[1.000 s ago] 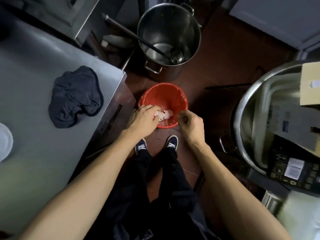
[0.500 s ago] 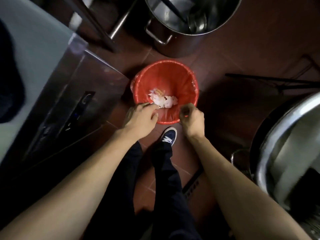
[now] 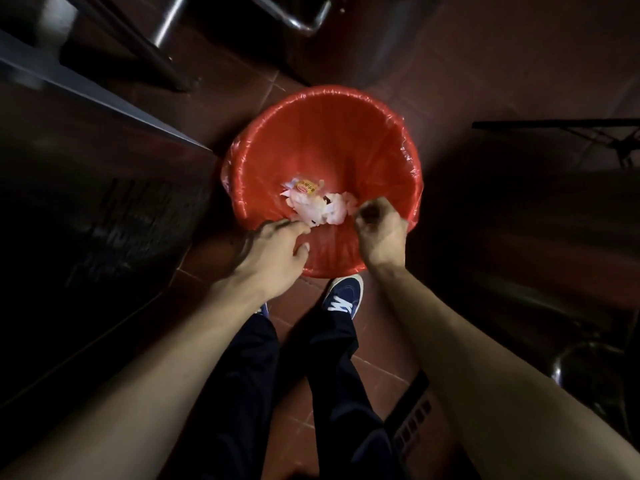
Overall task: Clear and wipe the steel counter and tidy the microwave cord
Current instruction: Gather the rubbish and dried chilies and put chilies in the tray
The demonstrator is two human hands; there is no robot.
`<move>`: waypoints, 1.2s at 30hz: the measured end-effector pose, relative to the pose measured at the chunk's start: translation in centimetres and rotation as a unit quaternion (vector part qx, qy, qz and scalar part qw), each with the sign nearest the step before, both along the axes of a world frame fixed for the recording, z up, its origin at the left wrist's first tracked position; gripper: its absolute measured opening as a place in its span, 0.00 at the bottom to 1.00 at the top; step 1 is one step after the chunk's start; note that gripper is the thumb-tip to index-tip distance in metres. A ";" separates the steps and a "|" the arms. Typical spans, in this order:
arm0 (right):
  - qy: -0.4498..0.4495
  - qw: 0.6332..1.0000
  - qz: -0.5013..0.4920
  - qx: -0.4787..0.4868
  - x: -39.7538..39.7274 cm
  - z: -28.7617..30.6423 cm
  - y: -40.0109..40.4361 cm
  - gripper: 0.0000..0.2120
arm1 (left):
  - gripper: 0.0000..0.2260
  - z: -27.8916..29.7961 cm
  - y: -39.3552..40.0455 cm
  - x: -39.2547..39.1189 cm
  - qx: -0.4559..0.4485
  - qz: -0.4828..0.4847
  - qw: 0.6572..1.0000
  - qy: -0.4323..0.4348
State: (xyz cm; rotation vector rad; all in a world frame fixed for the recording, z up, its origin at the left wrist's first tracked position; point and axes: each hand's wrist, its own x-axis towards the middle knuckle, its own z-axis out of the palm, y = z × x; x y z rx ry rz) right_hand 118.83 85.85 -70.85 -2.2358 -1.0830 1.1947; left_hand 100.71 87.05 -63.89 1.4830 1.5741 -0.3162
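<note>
A red bin with a thin plastic liner stands on the tiled floor below me. Crumpled white paper and a small yellow wrapper lie at its bottom. My left hand hovers over the bin's near rim with its fingers bent down toward the paper; whether they hold anything is hidden. My right hand is curled into a fist over the near right rim, with nothing visible in it. Only the steel counter's edge and dark front show, at the left. The microwave cord is out of view.
A big steel pot's handle shows at the top. A dark frame and another pot's handle crowd the right. My blue shoes stand just behind the bin, by a floor drain grate.
My head has dropped closer to the bin, so the counter top and cloth left the view. The white paper that my left hand held now lies in the bin. Both hands stay at the rim.
</note>
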 end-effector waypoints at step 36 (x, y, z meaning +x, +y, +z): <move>-0.070 0.934 0.331 0.113 -2.7 42.9 0.4 0.21 | 0.14 38.8 -4.1 -3.5 0.198 0.060 0.977 0.046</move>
